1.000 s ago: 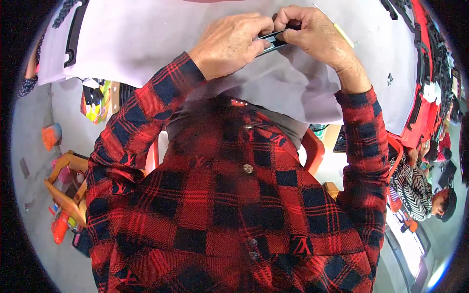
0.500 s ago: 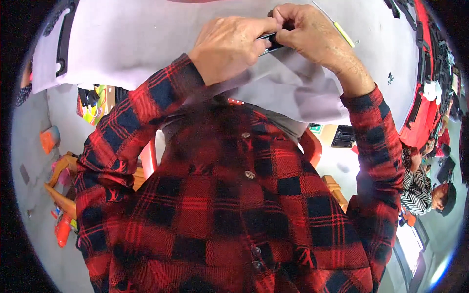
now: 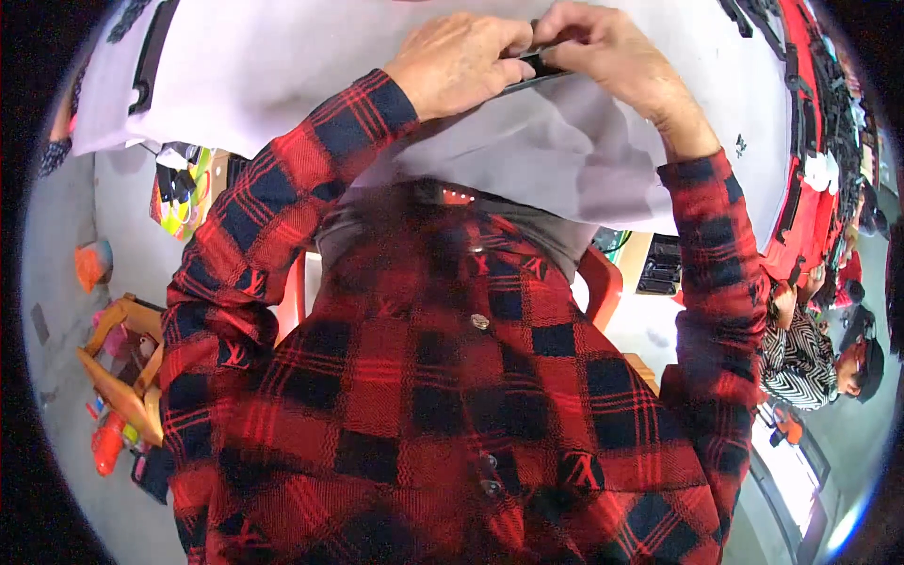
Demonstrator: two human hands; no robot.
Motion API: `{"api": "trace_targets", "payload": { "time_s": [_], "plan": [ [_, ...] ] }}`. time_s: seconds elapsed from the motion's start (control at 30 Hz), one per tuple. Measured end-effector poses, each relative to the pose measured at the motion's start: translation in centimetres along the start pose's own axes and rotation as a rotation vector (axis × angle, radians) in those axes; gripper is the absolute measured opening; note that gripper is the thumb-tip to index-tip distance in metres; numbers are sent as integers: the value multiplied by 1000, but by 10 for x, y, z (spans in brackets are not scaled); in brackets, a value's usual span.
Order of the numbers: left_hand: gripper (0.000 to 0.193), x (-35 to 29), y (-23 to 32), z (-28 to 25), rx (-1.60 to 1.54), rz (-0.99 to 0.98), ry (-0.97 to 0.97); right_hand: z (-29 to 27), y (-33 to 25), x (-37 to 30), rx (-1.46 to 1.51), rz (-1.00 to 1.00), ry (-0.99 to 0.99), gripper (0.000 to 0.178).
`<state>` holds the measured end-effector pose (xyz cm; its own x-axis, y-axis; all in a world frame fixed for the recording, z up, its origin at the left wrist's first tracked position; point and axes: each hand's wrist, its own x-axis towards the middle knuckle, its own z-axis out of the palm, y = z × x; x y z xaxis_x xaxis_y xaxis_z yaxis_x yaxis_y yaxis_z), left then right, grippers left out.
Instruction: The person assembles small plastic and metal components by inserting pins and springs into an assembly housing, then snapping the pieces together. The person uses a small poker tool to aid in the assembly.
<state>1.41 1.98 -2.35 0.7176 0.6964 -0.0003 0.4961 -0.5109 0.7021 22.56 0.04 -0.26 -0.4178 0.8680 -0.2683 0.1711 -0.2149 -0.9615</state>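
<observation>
Both my hands meet over the far part of a table covered with pale cloth. Between them is a narrow dark strip-like part, mostly covered by the fingers. My left hand grips its left side with thumb and fingers. On the other side my right hand is closed, its thumb and fingertips pinched at the part. Just what the right fingertips hold is hidden. Below the hands the cloth hangs in folds toward my lap.
A long black strip lies at the table's left. Small dark bits lie right of my forearm. Red cloth with black parts runs along the right edge. Beyond sits a person in a zigzag top. A wooden stool stands lower left.
My view has shifted a little. The screwdriver with a yellow-green handle, seen beside my right hand before, no longer shows. Both hands still hold the dark part, with the fingers slightly moved.
</observation>
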Motion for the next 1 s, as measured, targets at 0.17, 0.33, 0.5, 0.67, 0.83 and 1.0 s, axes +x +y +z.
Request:
{"api": "trace_targets", "payload": {
  "time_s": [0.17, 0.33, 0.5, 0.67, 0.83, 1.0],
  "plan": [
    [38, -40, 6, -15, -49, 44, 210, 19, -18, -36, -666, -339, 575, 21],
    [42, -57, 2, 1, 66, 116, 376, 47, 2, -52, -365, -17, 541, 33],
    [36, -55, 1, 9, 95, 105, 409, 69, 0, -45, -399, 138, 494, 37],
    [33, -54, -3, 16, 70, 134, 457, 69, -8, -46, -116, 247, 435, 38],
    [36, -51, 1, 12, 97, 119, 405, 67, -5, -49, 114, 184, 427, 41],
    [30, -53, 10, 4, 40, 86, 402, 70, -5, -50, 136, 176, 428, 42]
  ]
}}
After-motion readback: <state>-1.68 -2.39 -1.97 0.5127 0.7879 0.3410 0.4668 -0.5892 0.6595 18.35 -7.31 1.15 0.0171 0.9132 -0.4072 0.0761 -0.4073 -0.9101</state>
